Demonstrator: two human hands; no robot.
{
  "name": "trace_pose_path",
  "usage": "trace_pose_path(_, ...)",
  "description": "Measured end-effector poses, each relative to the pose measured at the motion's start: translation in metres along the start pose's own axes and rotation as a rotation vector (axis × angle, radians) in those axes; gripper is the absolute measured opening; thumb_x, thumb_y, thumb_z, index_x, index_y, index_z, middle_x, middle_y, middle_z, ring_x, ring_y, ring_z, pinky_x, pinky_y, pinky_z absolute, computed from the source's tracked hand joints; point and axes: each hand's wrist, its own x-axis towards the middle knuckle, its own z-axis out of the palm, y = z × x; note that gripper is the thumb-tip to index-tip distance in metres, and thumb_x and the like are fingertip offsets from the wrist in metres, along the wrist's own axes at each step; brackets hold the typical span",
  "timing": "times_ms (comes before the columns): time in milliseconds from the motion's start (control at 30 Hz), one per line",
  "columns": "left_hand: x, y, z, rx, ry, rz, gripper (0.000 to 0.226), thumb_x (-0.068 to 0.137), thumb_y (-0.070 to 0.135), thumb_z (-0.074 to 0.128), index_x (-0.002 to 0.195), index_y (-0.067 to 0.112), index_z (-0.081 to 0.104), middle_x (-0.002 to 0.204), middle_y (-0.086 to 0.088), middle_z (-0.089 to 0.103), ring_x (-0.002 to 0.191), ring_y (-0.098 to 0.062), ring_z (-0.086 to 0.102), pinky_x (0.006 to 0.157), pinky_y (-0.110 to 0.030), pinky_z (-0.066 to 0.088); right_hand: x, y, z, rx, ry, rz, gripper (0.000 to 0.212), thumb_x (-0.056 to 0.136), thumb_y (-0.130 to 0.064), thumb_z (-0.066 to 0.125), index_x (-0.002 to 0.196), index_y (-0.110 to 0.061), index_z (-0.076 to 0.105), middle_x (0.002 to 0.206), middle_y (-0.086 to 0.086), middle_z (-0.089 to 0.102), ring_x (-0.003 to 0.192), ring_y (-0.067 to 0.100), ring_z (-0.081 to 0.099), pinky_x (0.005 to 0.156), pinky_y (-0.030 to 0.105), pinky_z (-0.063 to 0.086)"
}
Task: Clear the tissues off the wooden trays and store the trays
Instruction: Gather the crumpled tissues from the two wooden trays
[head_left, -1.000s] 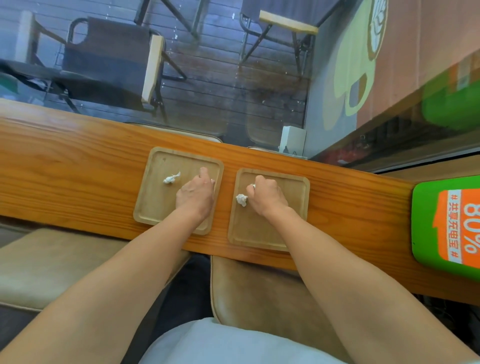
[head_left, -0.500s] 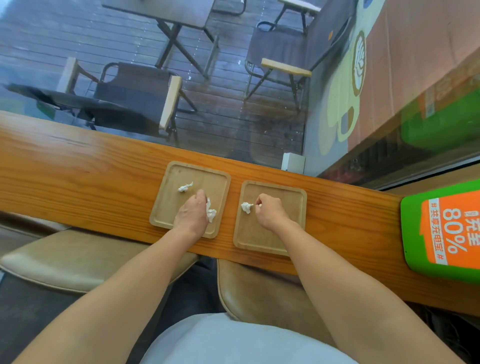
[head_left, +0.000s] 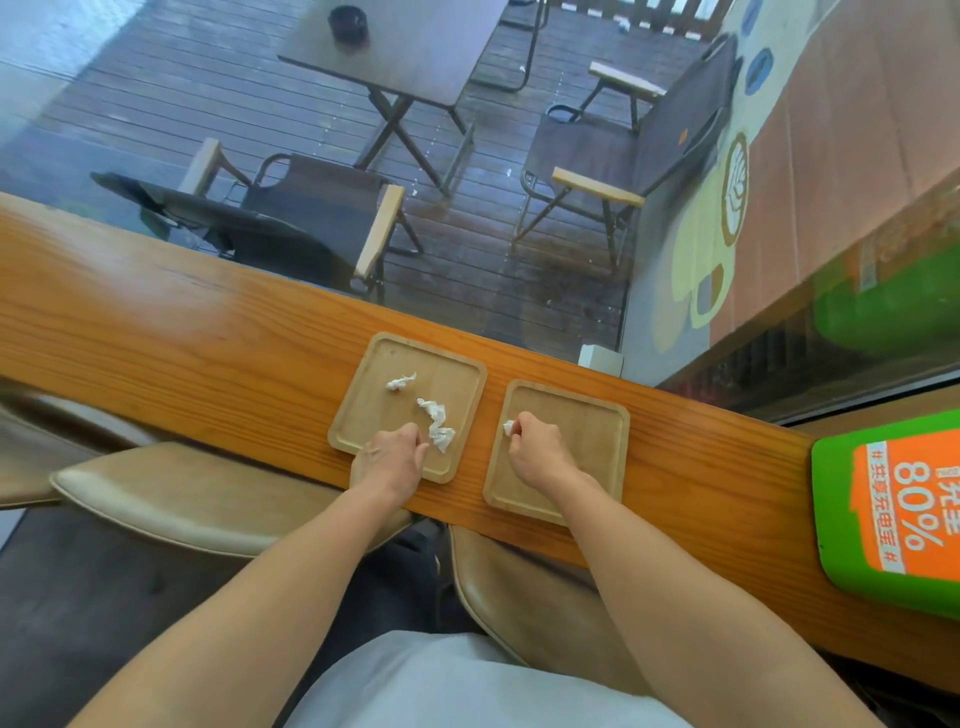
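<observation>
Two square wooden trays sit side by side on a long wooden counter. The left tray carries a small crumpled tissue and a longer twisted tissue. My left hand rests on that tray's near edge with its fingers curled against the longer tissue; whether it grips it I cannot tell. On the right tray, my right hand is closed, pinching a small white tissue at its fingertips.
A green and orange sign lies on the counter at the right. A small white box stands at the counter's far edge against the glass. Tan stool seats sit under the counter. Outdoor chairs and a table are behind the glass.
Both hands have drawn back toward the trays' near edges. My left hand has uncovered the longer tissue, now stretched out beside it. The right hand's tissue has moved back with it.
</observation>
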Motion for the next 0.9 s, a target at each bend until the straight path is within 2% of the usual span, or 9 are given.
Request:
trace_pose_path(133,-0.001,0.000,0.002,-0.062,-0.045,-0.003,0.018,0.103,0.032,0.042,0.092,0.021,0.051,0.081,-0.003,0.059,0.072,-0.021,0.058,0.064,-0.040,0.052,-0.001,-0.002,0.002,0.001,-0.005,-0.018,0.011,0.102,-0.025,0.042,0.097,-0.025,0.051,0.085,-0.002,0.058,0.075,0.015,0.058,0.061,0.030,0.047)
trace_pose_path(367,-0.002,0.005,0.007,0.011,-0.048,0.017,0.022,0.102,0.038,0.038,0.094,0.021,0.050,0.083,-0.002,0.062,0.074,-0.023,0.059,0.064,-0.039,0.051,-0.002,0.007,-0.001,-0.005,-0.024,-0.026,0.020,0.102,-0.035,0.042,0.092,-0.025,0.055,0.084,-0.004,0.060,0.073,0.013,0.057,0.057,0.028,0.042)
trace_pose_path(500,0.004,0.014,0.009,0.021,0.000,0.002,0.022,0.100,0.041,0.045,0.095,0.019,0.045,0.082,-0.004,0.062,0.073,-0.025,0.060,0.062,-0.038,0.049,0.002,0.009,-0.004,-0.026,-0.005,0.007,0.018,0.104,-0.032,0.039,0.103,-0.021,0.053,0.091,0.002,0.060,0.076,0.017,0.057,0.066,0.035,0.051)
trace_pose_path(633,0.016,0.020,0.016,0.032,0.025,-0.034,0.028,0.099,0.044,0.048,0.100,0.017,0.039,0.079,-0.004,0.055,0.074,-0.029,0.059,0.060,-0.038,0.042,0.013,0.011,-0.007,-0.047,0.011,0.025,0.012,0.104,-0.028,0.037,0.109,-0.020,0.045,0.095,0.006,0.059,0.078,0.020,0.057,0.071,0.042,0.054)
trace_pose_path(800,0.033,0.023,0.035,0.048,0.004,-0.046,0.029,0.099,0.045,0.048,0.103,0.018,0.041,0.079,-0.003,0.051,0.070,-0.025,0.049,0.060,-0.037,0.039,0.034,0.011,0.004,-0.064,0.028,-0.013,0.029,0.102,-0.027,0.042,0.130,-0.020,0.038,0.118,0.011,0.057,0.091,0.023,0.053,0.077,0.041,0.049)
trace_pose_path(900,0.033,0.023,0.044,0.032,-0.017,-0.050,0.025,0.100,0.043,0.046,0.103,0.018,0.042,0.081,-0.004,0.055,0.069,-0.025,0.050,0.059,-0.037,0.039,0.037,0.012,0.016,-0.095,-0.011,-0.023,0.030,0.103,-0.033,0.038,0.131,-0.022,0.037,0.120,0.010,0.052,0.093,0.023,0.055,0.079,0.043,0.052)
